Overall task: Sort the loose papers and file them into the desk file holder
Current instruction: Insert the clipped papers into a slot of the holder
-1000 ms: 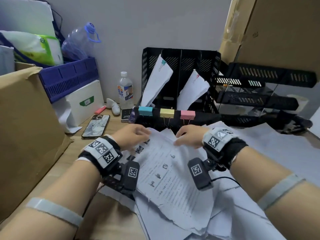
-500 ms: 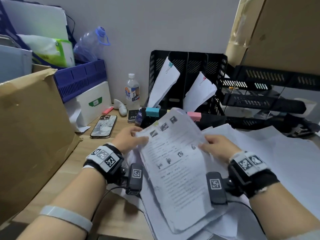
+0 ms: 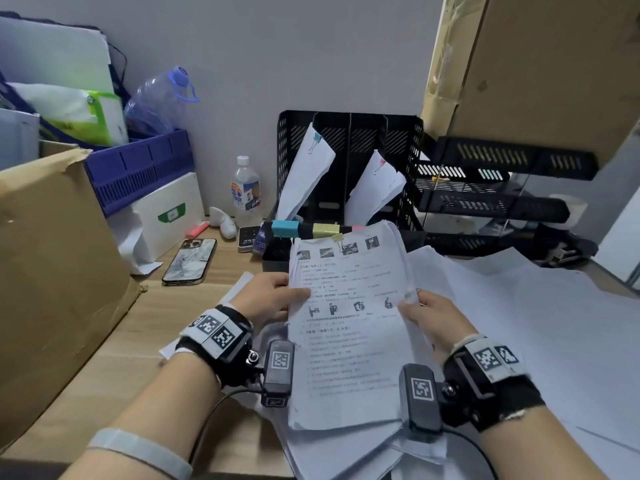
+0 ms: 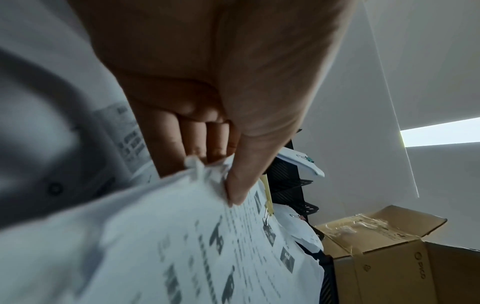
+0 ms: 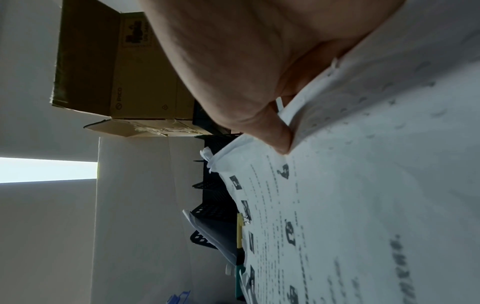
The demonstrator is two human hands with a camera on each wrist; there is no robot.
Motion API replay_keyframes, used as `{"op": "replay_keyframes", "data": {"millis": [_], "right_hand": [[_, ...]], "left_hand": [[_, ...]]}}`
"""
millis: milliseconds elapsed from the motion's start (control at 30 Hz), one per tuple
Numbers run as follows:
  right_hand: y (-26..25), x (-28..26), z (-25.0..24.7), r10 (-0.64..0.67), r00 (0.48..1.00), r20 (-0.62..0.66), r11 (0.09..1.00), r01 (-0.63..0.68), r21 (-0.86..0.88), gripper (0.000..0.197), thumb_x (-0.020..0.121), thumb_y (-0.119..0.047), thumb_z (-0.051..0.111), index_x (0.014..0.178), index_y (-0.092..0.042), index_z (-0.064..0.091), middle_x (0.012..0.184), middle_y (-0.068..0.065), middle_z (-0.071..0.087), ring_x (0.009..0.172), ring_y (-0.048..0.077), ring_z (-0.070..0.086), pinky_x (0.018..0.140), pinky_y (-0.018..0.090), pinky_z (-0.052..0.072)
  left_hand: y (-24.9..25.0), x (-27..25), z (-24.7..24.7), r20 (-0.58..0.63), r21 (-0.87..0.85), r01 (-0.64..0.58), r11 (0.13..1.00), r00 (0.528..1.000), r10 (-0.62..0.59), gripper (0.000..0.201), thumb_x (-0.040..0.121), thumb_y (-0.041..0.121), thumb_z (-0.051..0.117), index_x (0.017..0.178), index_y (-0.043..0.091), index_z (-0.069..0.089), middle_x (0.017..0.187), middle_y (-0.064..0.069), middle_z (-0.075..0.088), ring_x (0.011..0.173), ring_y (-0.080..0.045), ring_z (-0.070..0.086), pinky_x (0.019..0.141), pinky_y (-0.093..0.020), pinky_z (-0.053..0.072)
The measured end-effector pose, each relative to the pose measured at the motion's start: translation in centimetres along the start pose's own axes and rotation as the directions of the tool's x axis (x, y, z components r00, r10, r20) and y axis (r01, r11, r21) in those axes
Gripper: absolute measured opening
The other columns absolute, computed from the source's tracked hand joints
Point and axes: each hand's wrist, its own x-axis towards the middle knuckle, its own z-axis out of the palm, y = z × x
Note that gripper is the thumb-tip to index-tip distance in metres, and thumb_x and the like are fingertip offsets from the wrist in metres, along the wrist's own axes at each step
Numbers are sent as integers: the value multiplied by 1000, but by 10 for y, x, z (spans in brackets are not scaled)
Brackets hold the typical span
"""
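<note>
I hold a printed stack of papers [image 3: 346, 327] upright above the desk, fastened at its top edge by a yellow binder clip [image 3: 336, 239]. My left hand [image 3: 273, 296] pinches its left edge, thumb on the front [image 4: 235, 191]. My right hand [image 3: 429, 317] pinches the right edge, thumb on the print [image 5: 281, 142]. Behind it stands the black mesh file holder [image 3: 349, 140], with two clipped bundles [image 3: 304, 174] [image 3: 374, 188] leaning in its slots. Blue, yellow and pink tags [image 3: 285, 228] line its front rail.
More loose sheets [image 3: 519, 323] cover the desk under and right of my hands. A phone [image 3: 189, 260], a small bottle [image 3: 246, 188], a cardboard box [image 3: 52, 271] and a blue crate [image 3: 138, 168] sit left. Black stacked trays [image 3: 495, 202] stand right of the holder.
The clipped stack came up off the pile on the desk and now stands upright and squared. Both hands shifted from its top corners to its side edges.
</note>
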Motion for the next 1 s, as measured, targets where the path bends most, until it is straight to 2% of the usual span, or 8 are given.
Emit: {"op": "replay_keyframes", "data": {"millis": [67,233,367,467,633,733,800,1000], "right_hand": [[-7,-7,2,0,1000,-5,1000,0,17,26,74,-37,64,91,-20,74,99,6,77,104,33,69,100,51,51],[-23,-17,0,-51,998,-43,999,51,-6,24,81,-27,62,87,-4,62,82,22,64,77,20,55,84,45,52],[-33,-24,-7,-84,996,-44,995,81,-51,18,92,-14,60,76,-18,67,66,-1,63,66,20,48,67,33,38],[-38,-23,-10,-128,991,-44,990,125,-70,12,91,-15,60,86,-17,72,86,15,72,72,20,54,71,34,42],[-43,-22,-12,-193,979,-63,978,187,-97,14,92,-18,58,94,-16,72,89,14,72,73,28,57,72,36,47],[-45,-25,-12,-220,970,-107,973,211,-91,21,92,-29,55,96,-11,67,97,25,70,73,33,62,76,41,52],[-53,-26,-9,-251,950,-185,968,239,-82,14,96,-25,56,98,-16,67,93,13,73,83,34,68,81,44,56],[-107,-34,3,-462,813,-354,883,384,-270,38,84,-19,72,115,-17,51,116,3,53,98,14,56,76,16,42]], "left_hand": [[-3,-2,4,29,12,20,1000,999,-20,25,92,9,70,116,3,68,105,-13,78,75,-20,77,70,-35,62],[-6,-8,13,87,58,31,998,996,-36,27,91,14,71,116,5,71,111,-11,77,100,-29,74,95,-48,57],[-5,-15,18,205,10,36,999,978,-37,26,94,8,65,120,7,68,110,-9,77,100,-26,75,86,-39,60],[-4,-15,20,251,19,-3,1000,968,-2,27,95,6,63,121,10,67,119,-11,74,100,-23,75,88,-37,60],[-8,-17,21,272,-91,46,995,962,-20,29,95,6,64,123,13,66,114,-9,76,98,-26,76,73,-39,62],[-11,-13,20,205,-164,-22,986,977,56,30,93,0,64,121,10,66,119,-9,74,107,-27,72,87,-40,60],[-8,-10,21,126,-167,-97,981,985,119,32,92,-3,64,123,4,65,119,-11,74,110,-28,71,91,-38,59],[27,6,22,-126,-163,-348,923,936,330,15,96,9,62,110,7,68,115,-12,75,104,-27,73,94,-50,57]]}}
